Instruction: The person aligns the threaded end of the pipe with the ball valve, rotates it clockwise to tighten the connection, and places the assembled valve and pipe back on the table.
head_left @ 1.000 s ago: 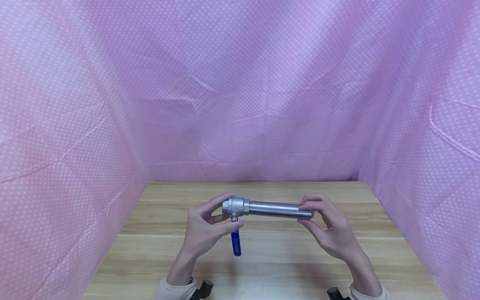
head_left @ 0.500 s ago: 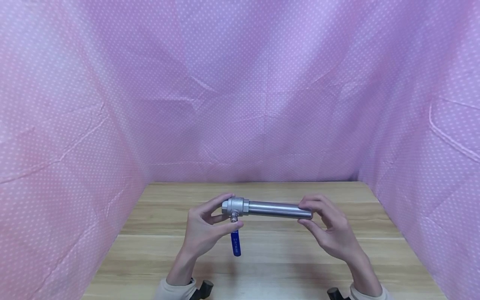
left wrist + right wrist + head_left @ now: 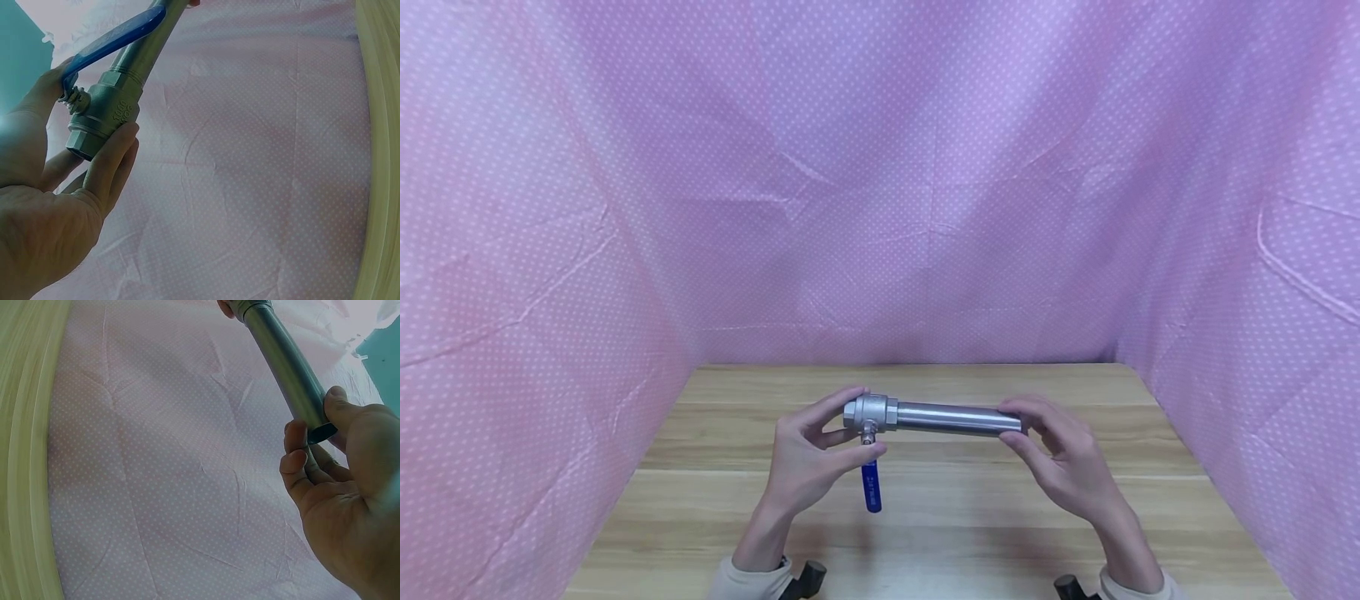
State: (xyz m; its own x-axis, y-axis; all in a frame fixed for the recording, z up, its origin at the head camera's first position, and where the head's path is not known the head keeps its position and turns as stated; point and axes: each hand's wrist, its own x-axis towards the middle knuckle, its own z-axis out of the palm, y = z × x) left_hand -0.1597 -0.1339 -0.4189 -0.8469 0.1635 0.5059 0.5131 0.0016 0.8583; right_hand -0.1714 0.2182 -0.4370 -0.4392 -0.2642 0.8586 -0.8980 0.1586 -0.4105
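Observation:
A metal ball valve with a blue lever handle is joined end to end with a shiny steel pipe. My left hand grips the valve body, fingers at its far side and thumb by the handle's base. At the pipe's free end, my right hand pinches it between thumb and fingers. The left wrist view shows raised lettering on the valve body and the handle slanting over the pipe. In the right wrist view the pipe's dark open end sits between thumb and fingertips.
Below the hands lies a wood-grain table. Pink dotted cloth hangs behind it and along both sides. Dark wrist-camera mounts show near both cuffs at the bottom edge.
My right hand's fingers have shifted on the pipe's end, with the upper fingers sliding slightly lower and toward the tip. The pipe has turned a little; the left hand stays still.

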